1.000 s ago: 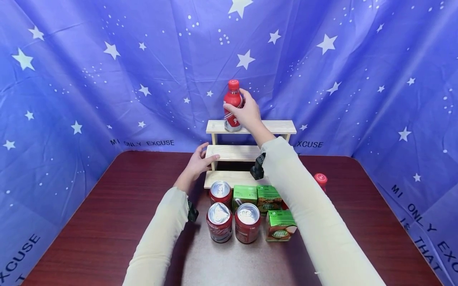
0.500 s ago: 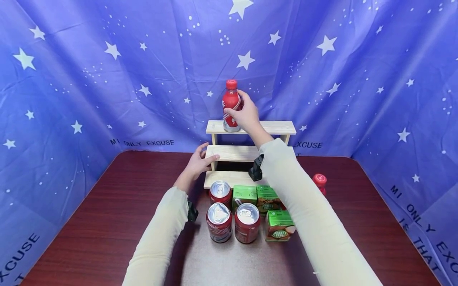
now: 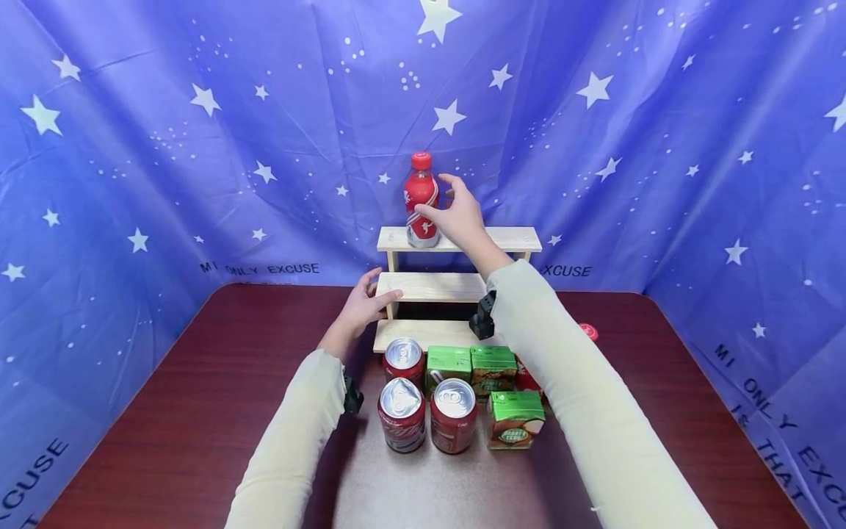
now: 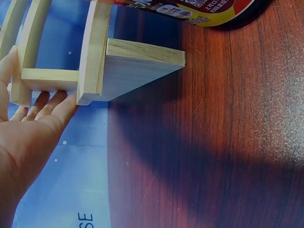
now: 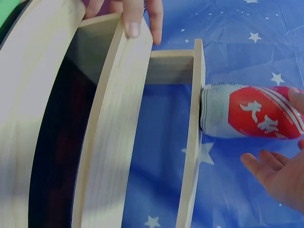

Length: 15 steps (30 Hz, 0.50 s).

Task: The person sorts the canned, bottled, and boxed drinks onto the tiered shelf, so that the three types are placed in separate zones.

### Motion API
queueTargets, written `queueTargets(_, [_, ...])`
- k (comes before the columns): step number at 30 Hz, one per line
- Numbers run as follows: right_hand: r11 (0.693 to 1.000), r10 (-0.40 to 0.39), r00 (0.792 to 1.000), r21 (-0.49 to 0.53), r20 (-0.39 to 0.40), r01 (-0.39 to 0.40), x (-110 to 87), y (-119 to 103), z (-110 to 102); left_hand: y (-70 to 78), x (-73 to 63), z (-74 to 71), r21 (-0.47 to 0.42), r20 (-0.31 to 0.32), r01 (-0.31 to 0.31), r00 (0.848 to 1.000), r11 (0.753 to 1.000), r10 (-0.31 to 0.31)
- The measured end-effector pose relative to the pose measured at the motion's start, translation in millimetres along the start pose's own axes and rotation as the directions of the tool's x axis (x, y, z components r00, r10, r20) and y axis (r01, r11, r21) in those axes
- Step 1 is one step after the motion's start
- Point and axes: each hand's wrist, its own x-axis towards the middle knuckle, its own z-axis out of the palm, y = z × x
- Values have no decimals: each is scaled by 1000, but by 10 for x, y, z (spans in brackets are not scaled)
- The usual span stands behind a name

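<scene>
A red-capped bottle with a red label stands upright on the top board of a three-tier wooden shelf, left of its middle. My right hand is beside it, fingers spread; in the right wrist view that hand's fingers are clear of the bottle, while the thumb overlaps its label. Whether the thumb touches it I cannot tell. At the shelf's left end, my left hand grips the middle tier, thumb on the board. The left wrist view has its other fingers against the side frame.
In front of the shelf stand red drink cans, green-topped juice cartons and a lying or standing red item, partly hidden. Another red cap shows behind my right sleeve. A starry blue curtain hangs behind the table.
My right hand has loosened from the bottle, its fingers moving off to the right. The bottle stands slightly further left on the top board. My left hand stays at the shelf.
</scene>
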Motion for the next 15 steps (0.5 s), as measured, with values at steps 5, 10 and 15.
queueTargets(5, [999,-19,1000,-28,4,19,-38,32,-150,10,3,9,-26,3,-8,1000,1000,8])
queueTargets(10, [997,0,999,-80,48,4,-103,60,-296,11,-2,12,-2,5,2,1000,1000,-2])
queueTargets(15, [989,24,995,-145,95,-10,-181,100,-408,-2,-17,7,9,6,3,1000,1000,-3])
